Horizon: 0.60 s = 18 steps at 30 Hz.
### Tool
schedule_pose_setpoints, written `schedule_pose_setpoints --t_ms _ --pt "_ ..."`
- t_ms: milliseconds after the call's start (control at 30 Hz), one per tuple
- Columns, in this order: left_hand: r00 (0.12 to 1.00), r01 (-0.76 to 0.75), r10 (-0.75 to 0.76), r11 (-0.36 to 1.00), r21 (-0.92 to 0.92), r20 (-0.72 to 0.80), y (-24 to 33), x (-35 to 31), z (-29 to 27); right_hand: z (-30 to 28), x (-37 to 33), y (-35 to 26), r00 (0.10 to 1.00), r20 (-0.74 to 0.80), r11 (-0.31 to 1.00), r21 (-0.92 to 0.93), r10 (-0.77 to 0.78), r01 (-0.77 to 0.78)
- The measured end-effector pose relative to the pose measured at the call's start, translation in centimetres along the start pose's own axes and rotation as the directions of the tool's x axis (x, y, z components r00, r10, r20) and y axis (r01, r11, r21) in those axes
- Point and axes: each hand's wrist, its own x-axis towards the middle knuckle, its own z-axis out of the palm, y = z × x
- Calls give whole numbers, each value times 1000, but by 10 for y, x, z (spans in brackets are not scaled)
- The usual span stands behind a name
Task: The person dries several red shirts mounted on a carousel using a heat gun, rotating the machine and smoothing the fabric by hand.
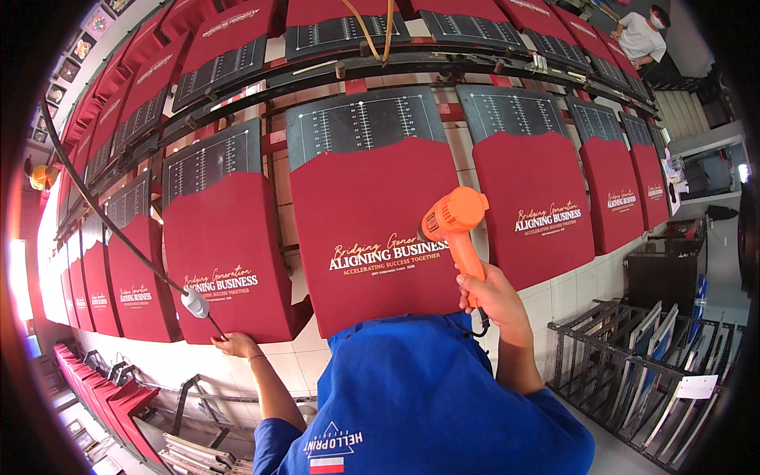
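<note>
My right hand [499, 298] is wrapped round the handle of an orange heat gun [457, 218]. The gun's nozzle points left, over the printed lettering of the dark red shirt [372, 202] in front of me. That shirt is stretched over a black board [364, 119] marked with white scales. At lower left, my left hand [236, 345] has its fingers closed on a thin black cable [215, 326], close to the bottom edge of the neighbouring red shirt [226, 222]. A white plug connector [195, 302] hangs on the cable just above that hand.
More boards with printed red shirts [534, 198] line both sides of a dark metal rail [443, 59]. Yellow cords [388, 32] hang at the top. A black rack of frames [649, 372] stands at lower right. Another person [640, 38] is at the far right.
</note>
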Motion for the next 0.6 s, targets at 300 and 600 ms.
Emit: schedule_pose_setpoints --t_ms 300,600 --pt "998 63 -60 989 -134 28 12 -5 -2 10 -5 5 1000 21 999 -53 -7 8" --pt "999 34 -34 994 -102 0 13 -6 -6 11 -6 -3 994 97 996 -75 57 -50"
